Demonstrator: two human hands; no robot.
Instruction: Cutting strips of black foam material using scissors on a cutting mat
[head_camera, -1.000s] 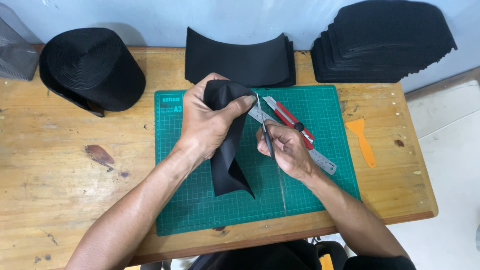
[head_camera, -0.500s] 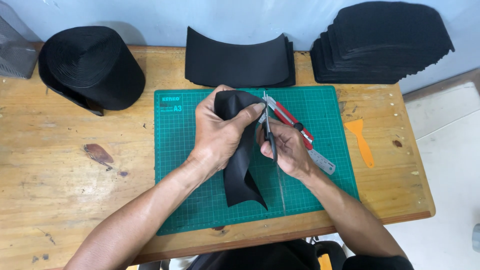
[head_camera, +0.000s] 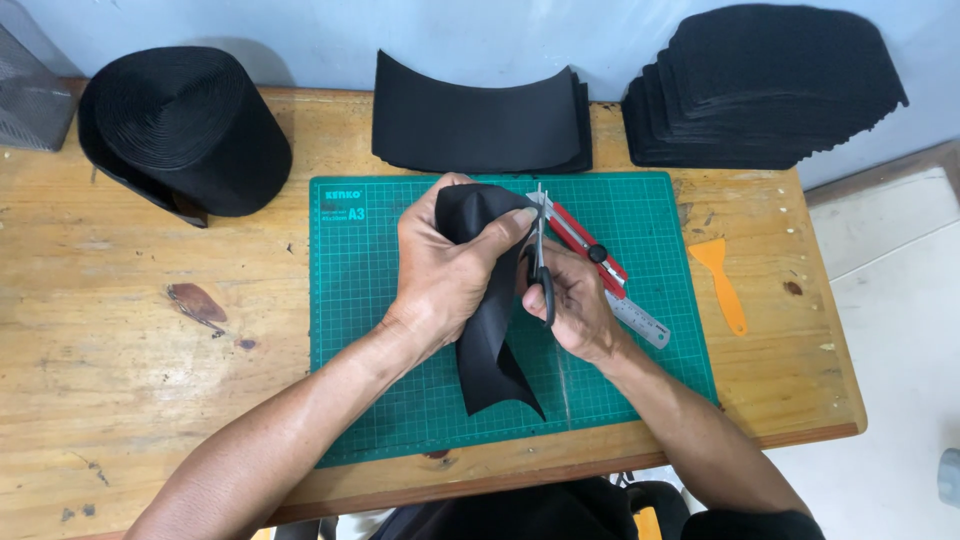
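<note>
My left hand (head_camera: 445, 270) grips a folded piece of black fabric (head_camera: 487, 350) above a green cutting mat (head_camera: 380, 380); the fabric's lower end hangs down to the mat. My right hand (head_camera: 575, 300) holds small black-handled scissors (head_camera: 541, 250), blades pointing up along the fabric's right edge, close to my left thumb. A red utility knife (head_camera: 585, 243) and a steel ruler (head_camera: 640, 320) lie on the mat just behind my right hand.
On the wooden table (head_camera: 130, 380) stand a large roll of black webbing (head_camera: 180, 130) at back left, a curved stack of black pieces (head_camera: 480, 115) at back centre, and a pile of black cut pieces (head_camera: 770, 85) at back right. An orange scraper (head_camera: 722, 280) lies right of the mat.
Both hands have shifted slightly to the right with the fabric. The scissors have turned more upright against the fabric's edge.
</note>
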